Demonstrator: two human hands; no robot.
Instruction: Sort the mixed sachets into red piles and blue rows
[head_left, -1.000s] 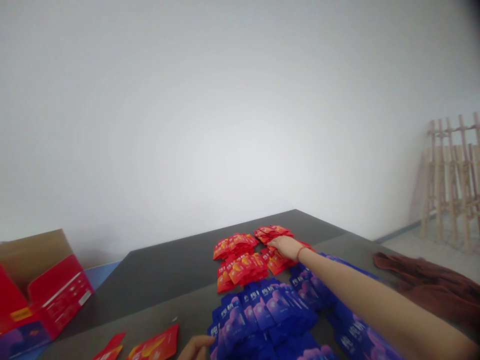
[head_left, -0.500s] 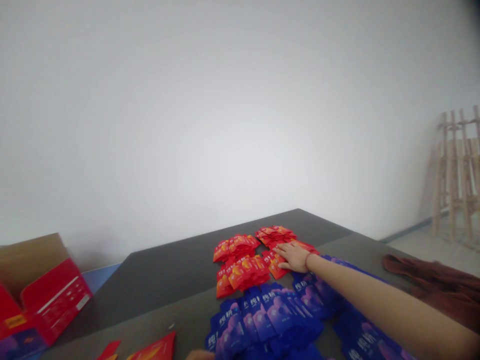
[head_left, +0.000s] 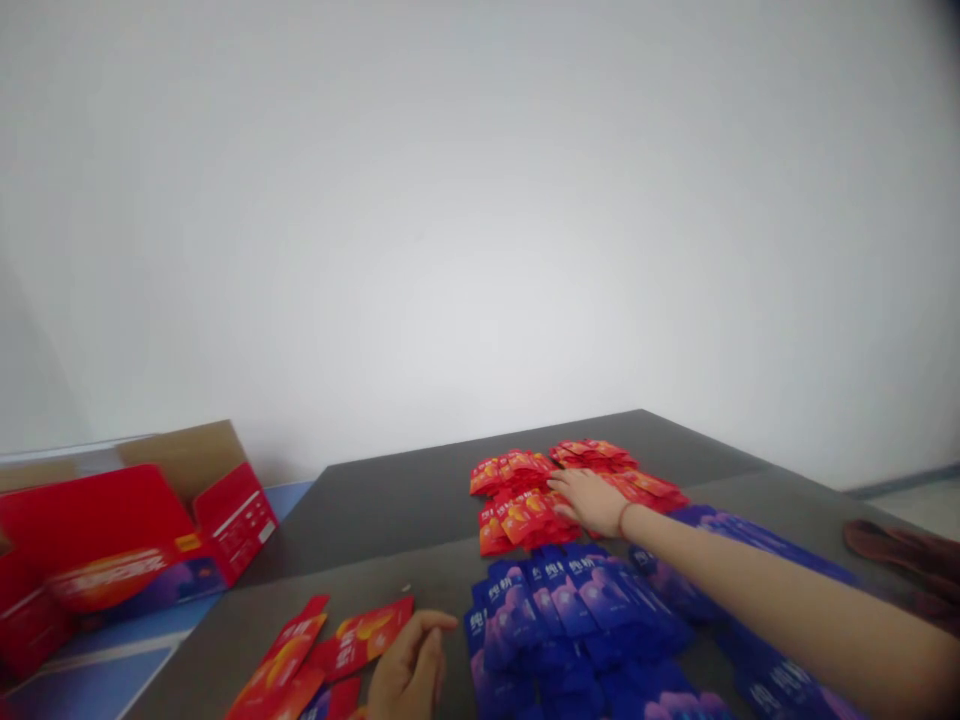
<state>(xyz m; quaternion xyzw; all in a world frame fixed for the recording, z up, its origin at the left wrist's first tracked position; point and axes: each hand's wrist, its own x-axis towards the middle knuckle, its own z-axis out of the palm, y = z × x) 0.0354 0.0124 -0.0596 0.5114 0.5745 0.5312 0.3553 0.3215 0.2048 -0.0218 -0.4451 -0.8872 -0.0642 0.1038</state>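
Observation:
My right hand (head_left: pixel 592 500) reaches far over the table, palm down with fingers spread, resting on the red packets (head_left: pixel 525 518) between the piles; nothing is gripped in it. My left hand (head_left: pixel 411 668) is at the bottom edge, fingers bent, beside a few loose red packets (head_left: pixel 364 637); whether it holds anything is hidden. Fanned blue packets (head_left: pixel 570 600) lie in rows between my hands and under my right forearm. Two more red piles sit at the back, one at the left and one at the right (head_left: pixel 592 453).
An open red carton (head_left: pixel 236 525) with raised flaps stands left of the dark table (head_left: pixel 420 470), above a blue surface (head_left: pixel 135 670). A brown cloth (head_left: pixel 900 550) lies at the table's right side. A pale wall (head_left: pixel 480 220) rises behind.
The view has turned left, showing more of the carton. My right hand has shifted left across the red packets, towards the front left pile. More of my left hand now shows.

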